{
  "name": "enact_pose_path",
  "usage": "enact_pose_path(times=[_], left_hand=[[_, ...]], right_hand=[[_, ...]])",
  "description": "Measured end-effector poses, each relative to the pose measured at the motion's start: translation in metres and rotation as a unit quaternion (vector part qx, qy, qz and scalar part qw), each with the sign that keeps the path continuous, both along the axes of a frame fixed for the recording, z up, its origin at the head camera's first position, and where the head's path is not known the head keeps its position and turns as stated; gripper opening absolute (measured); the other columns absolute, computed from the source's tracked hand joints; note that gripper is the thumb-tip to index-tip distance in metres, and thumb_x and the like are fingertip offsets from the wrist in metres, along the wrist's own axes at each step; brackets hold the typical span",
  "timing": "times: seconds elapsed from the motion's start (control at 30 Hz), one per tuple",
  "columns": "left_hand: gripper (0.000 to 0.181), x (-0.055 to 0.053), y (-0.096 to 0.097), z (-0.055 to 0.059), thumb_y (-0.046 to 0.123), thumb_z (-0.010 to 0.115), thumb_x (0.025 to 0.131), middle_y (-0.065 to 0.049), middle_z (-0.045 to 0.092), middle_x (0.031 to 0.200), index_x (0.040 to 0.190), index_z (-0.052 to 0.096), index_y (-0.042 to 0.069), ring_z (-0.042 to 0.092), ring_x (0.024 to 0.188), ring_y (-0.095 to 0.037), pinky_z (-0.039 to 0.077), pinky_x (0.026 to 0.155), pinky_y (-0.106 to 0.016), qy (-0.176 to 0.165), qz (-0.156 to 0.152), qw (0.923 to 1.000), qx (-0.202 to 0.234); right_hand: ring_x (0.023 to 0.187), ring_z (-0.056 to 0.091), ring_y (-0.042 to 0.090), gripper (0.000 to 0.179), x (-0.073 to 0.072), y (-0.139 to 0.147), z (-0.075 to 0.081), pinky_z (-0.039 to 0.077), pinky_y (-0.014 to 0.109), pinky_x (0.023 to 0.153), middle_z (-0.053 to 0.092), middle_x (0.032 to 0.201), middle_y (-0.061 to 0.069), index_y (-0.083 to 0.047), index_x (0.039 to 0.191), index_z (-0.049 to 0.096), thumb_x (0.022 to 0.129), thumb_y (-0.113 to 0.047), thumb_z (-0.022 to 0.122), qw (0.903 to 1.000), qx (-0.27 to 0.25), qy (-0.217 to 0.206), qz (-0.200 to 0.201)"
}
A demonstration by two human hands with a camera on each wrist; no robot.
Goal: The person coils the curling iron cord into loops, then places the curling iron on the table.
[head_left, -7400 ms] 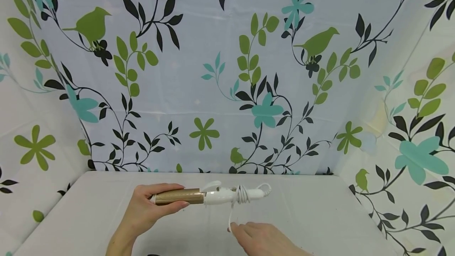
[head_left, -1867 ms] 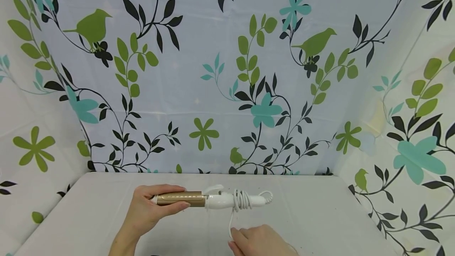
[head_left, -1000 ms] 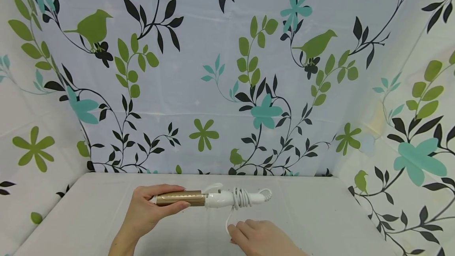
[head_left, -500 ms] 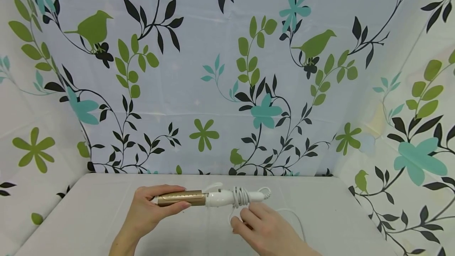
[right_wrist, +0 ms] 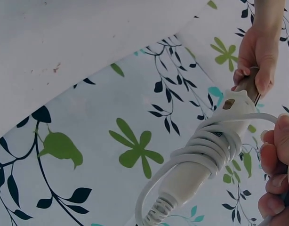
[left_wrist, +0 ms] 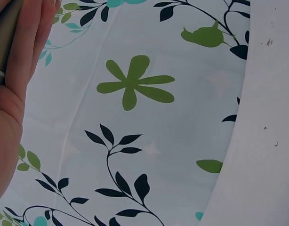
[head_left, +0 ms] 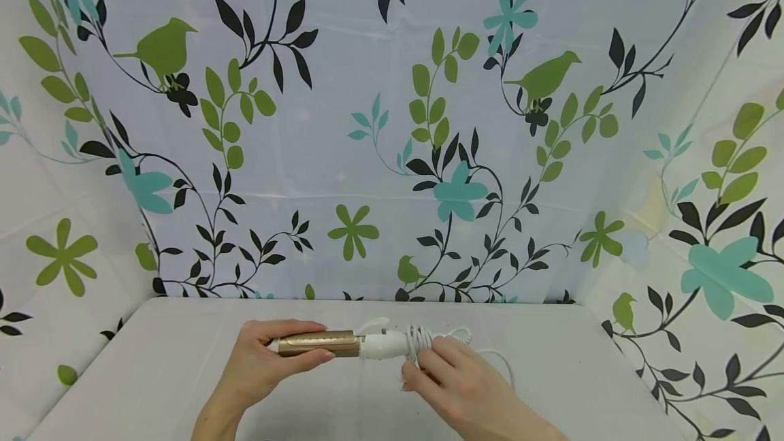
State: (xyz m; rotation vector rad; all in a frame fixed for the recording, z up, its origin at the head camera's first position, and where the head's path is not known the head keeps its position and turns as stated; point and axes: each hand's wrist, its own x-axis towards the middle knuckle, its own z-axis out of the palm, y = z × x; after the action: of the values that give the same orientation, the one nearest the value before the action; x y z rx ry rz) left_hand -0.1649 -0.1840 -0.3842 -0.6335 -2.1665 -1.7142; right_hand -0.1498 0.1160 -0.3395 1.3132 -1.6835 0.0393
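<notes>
Left hand grips the curling iron; right hand pinches its cord. Several turns already circle the handle; a loose length is left.

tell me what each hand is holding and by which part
The left hand holds the curling iron by its gold barrel; the right hand pinches the white cord by the stretch just off the coils wound round the handle.

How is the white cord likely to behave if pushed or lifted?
The cord is probably floppy, since it bends in several loops round the handle. Pushed, it would likely buckle: its stretch beyond the right hand curves.
</notes>
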Motion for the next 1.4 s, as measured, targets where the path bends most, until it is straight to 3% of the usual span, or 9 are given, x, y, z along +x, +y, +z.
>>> enact_pose_path(times=[0.3, 0.6, 0.83, 1.27, 1.4], left_hand=[[0.03, 0.0, -0.001, -0.001, 0.004, 0.088, 0.073, -0.001, 0.077, 0.095, 0.101, 0.078, 0.005, 0.071, 0.073, -0.013, 0.059, 0.058, -0.034, -0.003, -0.007, 1.0, -0.005], [0.03, 0.001, -0.001, 0.001, 0.003, 0.088, 0.073, -0.002, 0.077, 0.096, 0.101, 0.078, 0.004, 0.071, 0.073, -0.014, 0.06, 0.059, -0.035, -0.014, -0.013, 0.9998, -0.004], [0.028, 0.001, -0.002, 0.001, 0.005, 0.087, 0.075, -0.002, 0.077, 0.098, 0.102, 0.078, 0.005, 0.072, 0.078, -0.014, 0.06, 0.061, -0.035, -0.025, -0.021, 0.9994, -0.013], [0.03, 0.001, -0.004, -0.001, -0.002, 0.086, 0.073, -0.002, 0.078, 0.095, 0.101, 0.079, 0.005, 0.072, 0.074, -0.013, 0.059, 0.057, -0.034, 0.033, -0.039, 0.9987, 0.0], [0.03, 0.0, -0.004, -0.002, -0.005, 0.085, 0.073, -0.004, 0.078, 0.094, 0.101, 0.078, 0.004, 0.071, 0.072, -0.013, 0.058, 0.056, -0.033, 0.049, -0.057, 0.9972, 0.001]], right_hand=[[0.066, 0.04, 0.011, 0.036, -0.01, 0.0, 0.009, 0.037, 0.015, 0.06, 0.054, 0.074, -0.002, -0.007, 0.083, 0.066, 0.108, -0.022, 0.045, 0.999, -0.041, -0.001, 0.015], [0.067, 0.047, 0.011, 0.037, -0.019, 0.004, 0.007, 0.045, 0.018, 0.062, 0.054, 0.073, -0.003, -0.009, 0.082, 0.064, 0.104, -0.036, 0.051, 0.9941, -0.075, -0.067, -0.038], [0.064, 0.043, 0.01, 0.04, -0.025, 0.008, 0.006, 0.04, 0.015, 0.056, 0.045, 0.072, -0.004, -0.013, 0.074, 0.06, 0.093, -0.048, 0.062, 0.9844, -0.111, -0.121, -0.062], [0.067, 0.039, 0.007, 0.031, -0.037, 0.014, 0.011, 0.036, 0.011, 0.058, 0.041, 0.077, -0.004, -0.013, 0.094, 0.074, 0.098, -0.038, 0.056, 0.9767, -0.107, -0.182, -0.039], [0.069, 0.04, 0.008, 0.011, -0.04, 0.017, 0.013, 0.037, 0.012, 0.059, 0.042, 0.079, -0.004, -0.015, 0.097, 0.075, 0.091, -0.023, 0.071, 0.9766, -0.087, -0.192, -0.041]])
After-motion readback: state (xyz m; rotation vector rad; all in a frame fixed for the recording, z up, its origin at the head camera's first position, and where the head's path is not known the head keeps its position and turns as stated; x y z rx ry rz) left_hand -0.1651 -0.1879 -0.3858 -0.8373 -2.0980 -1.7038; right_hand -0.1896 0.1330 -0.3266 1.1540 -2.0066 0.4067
